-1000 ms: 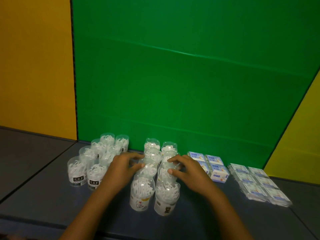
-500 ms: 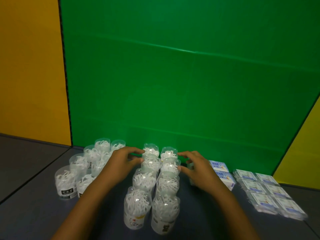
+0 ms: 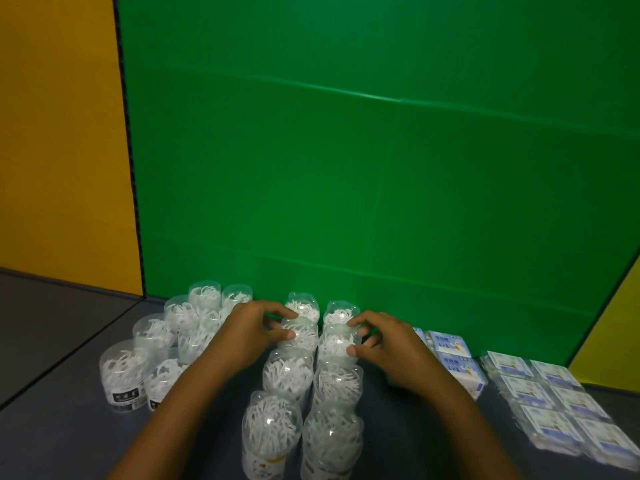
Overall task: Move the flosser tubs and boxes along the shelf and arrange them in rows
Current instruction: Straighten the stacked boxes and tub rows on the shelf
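Two columns of clear flosser tubs run front to back in the middle of the dark shelf (image 3: 69, 438). My left hand (image 3: 247, 332) curls its thumb and fingers round the second tub from the back in the left column (image 3: 303, 337). My right hand (image 3: 386, 342) holds the matching tub in the right column (image 3: 336, 342) between thumb and fingers. The nearest tubs (image 3: 272, 433) stand at the front edge. Blue flosser boxes (image 3: 455, 356) lie just right of my right hand, partly hidden by it.
A looser cluster of black-labelled tubs (image 3: 121, 374) stands at the left. Flat clear packs (image 3: 554, 396) lie in two rows at the far right. A green back panel (image 3: 346, 185) closes the shelf behind, with yellow panels at both sides.
Both hands have slid back along the two middle columns, from the middle tubs to the ones near the back. The columns look straighter.
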Tool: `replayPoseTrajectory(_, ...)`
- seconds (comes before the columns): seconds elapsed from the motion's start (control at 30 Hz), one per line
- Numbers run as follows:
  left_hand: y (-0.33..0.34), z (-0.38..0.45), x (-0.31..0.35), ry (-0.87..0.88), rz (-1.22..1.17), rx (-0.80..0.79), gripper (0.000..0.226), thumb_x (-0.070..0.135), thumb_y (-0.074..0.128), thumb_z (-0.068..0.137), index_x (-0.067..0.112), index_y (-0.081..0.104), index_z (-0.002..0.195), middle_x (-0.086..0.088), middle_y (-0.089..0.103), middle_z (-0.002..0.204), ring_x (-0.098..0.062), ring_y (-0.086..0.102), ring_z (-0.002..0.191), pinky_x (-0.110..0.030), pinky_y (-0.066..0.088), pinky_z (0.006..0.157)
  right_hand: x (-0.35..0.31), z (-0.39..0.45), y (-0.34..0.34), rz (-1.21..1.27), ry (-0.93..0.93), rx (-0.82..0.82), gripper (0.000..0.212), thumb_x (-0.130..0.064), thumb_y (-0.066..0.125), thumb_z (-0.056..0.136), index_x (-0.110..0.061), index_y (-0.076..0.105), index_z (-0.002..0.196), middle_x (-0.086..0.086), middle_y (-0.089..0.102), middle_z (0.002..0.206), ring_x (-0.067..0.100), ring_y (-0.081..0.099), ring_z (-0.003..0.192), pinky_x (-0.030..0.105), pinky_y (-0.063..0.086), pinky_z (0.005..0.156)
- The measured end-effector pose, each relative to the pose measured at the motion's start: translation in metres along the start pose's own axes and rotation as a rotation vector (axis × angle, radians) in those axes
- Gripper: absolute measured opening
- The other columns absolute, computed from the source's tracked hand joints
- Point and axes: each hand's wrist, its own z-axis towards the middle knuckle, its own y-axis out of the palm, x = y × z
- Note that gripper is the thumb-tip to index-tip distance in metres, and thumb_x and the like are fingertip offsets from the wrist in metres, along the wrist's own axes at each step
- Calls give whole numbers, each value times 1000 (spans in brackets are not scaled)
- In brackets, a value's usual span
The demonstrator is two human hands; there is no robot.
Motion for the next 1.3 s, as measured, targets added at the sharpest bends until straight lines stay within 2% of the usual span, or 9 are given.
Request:
replayPoseTrajectory(0.1, -3, 6, -4, 31, 0, 33, 26, 31, 75, 79, 28, 71, 105, 14, 67, 103, 0, 64, 88, -23, 53, 81, 2, 5, -4, -1, -20, 55, 28, -34, 74, 85, -33, 64, 110, -8, 58, 101, 5, 59, 83, 16, 49, 74)
replayPoseTrajectory(0.23, -4, 24, -7, 35, 65, 159, 30, 22, 73, 83, 22, 68, 113, 5, 64, 112, -4, 64, 87, -22, 50, 80, 6, 21, -4, -110, -27, 162, 35, -37, 68, 89, -31, 58, 122, -7, 52, 107, 6, 55, 92, 25, 48, 82)
replayPoseTrajectory(0.37, 2, 48, -10, 34, 172, 70, 45, 20, 75, 81, 25, 63, 124, -1, 62, 122, -11, 62, 93, -25, 47, 83, 10, 37, 0, -121, -10, 113, 41, -34, 69, 89, -32, 56, 128, -5, 50, 109, 7, 54, 91, 26, 47, 84)
replayPoseTrajectory(0.5, 10, 60, -11, 2, 164, 13, 48, 22, 80, 76, 24, 65, 121, -1, 68, 116, -11, 64, 91, -30, 52, 88, 15, 46, 3, -114, -18, 72, 39, -26, 70, 89, -31, 60, 126, -5, 55, 106, 8, 58, 90, 28, 51, 85)
replayPoseTrajectory(0.8, 17, 66, -13, 29, 123, -4, 42, 26, 85, 67, 21, 68, 105, 4, 66, 99, -7, 62, 83, -31, 55, 79, 24, 52, -1, -52, -29, 58, 36, -12, 69, 88, -28, 65, 120, -4, 61, 106, 7, 62, 91, 29, 53, 86)
replayPoseTrajectory(0.93, 13, 65, -18, 36, 114, -22, 45, 28, 83, 69, 24, 66, 111, 8, 65, 103, -6, 63, 82, -30, 55, 80, 25, 51, -1, -19, -27, 33, 37, -15, 69, 89, -29, 63, 123, -5, 61, 112, 7, 60, 97, 27, 52, 88)
replayPoseTrajectory(1.13, 10, 60, -19, 44, 106, -12, 45, 28, 82, 72, 27, 65, 113, 7, 63, 107, -5, 63, 82, -30, 55, 80, 21, 49, 3, -24, -37, 57, 37, -22, 72, 87, -31, 62, 122, -9, 58, 107, 4, 58, 95, 29, 52, 86)
replayPoseTrajectory(1.2, 9, 56, -18, 60, 128, 30, 40, 31, 79, 75, 29, 66, 112, 7, 62, 108, -4, 61, 85, -25, 52, 78, 20, 44, 1, -28, -40, 79, 37, -24, 71, 88, -30, 62, 123, -10, 59, 109, 4, 57, 97, 29, 51, 88)
replayPoseTrajectory(1.3, 2, 43, -12, 101, 72, 83, 29, 36, 74, 80, 30, 69, 107, 10, 61, 106, -1, 61, 89, -18, 47, 77, 12, 31, -8, 37, -37, 140, 30, -28, 68, 91, -28, 64, 121, -12, 60, 113, 1, 59, 97, 21, 50, 85)
